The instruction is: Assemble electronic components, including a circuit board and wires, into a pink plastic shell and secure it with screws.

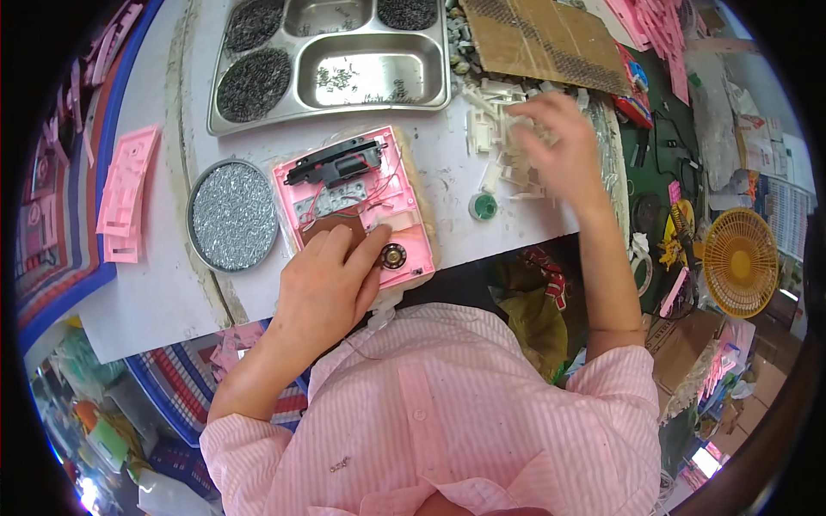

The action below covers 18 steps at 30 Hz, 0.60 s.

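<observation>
Left hand [331,279] flat on pink case [357,202], fingers spread, pressing it down on counter [163,297]. Right hand [555,146] blurred over white plastic bits [499,129]; grip impossible to tell.

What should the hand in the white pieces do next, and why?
Probably pinch one white plastic piece and carry it back to the open pink case. The right hand is already over that pile, blurred, so its grip is unclear. The left hand presses on the case, beside its round speaker, holding it steady.
</observation>
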Each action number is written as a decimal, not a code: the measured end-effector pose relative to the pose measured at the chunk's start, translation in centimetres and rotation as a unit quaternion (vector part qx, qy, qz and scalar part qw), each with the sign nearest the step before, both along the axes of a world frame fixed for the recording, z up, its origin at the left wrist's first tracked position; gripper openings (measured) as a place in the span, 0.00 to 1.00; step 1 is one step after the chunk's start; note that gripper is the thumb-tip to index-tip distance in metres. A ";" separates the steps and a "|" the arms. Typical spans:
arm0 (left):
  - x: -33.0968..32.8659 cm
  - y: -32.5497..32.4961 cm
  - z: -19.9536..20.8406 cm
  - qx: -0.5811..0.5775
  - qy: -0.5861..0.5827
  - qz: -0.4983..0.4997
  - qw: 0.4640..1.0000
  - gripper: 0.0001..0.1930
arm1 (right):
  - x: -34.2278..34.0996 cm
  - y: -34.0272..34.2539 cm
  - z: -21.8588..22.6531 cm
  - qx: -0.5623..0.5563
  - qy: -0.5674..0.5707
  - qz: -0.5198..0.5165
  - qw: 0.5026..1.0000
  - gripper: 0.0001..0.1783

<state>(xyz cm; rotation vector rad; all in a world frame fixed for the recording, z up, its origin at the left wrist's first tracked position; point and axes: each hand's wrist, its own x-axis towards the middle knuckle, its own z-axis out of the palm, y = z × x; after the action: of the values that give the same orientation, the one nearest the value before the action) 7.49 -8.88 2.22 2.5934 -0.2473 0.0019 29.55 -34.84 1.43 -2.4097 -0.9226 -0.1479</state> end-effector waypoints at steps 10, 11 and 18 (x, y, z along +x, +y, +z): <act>-0.1 -0.2 -0.2 -0.010 -0.011 0.010 1.000 0.24 | 4.7 -6.1 -1.3 -0.166 -0.068 -0.169 0.969 0.18; 0.0 -0.3 -0.2 -0.011 -0.014 0.010 1.000 0.24 | 4.1 -6.2 -2.0 -0.141 -0.060 -0.150 0.977 0.19; 0.0 -0.5 0.1 -0.006 -0.008 0.014 1.000 0.22 | 0.1 -3.6 -2.7 0.011 -0.043 -0.001 0.999 0.20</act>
<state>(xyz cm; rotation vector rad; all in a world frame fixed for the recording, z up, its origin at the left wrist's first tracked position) 7.50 -9.35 2.28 2.5863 -0.2169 0.0329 29.67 -38.40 -1.25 -2.3999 -0.9512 -0.2638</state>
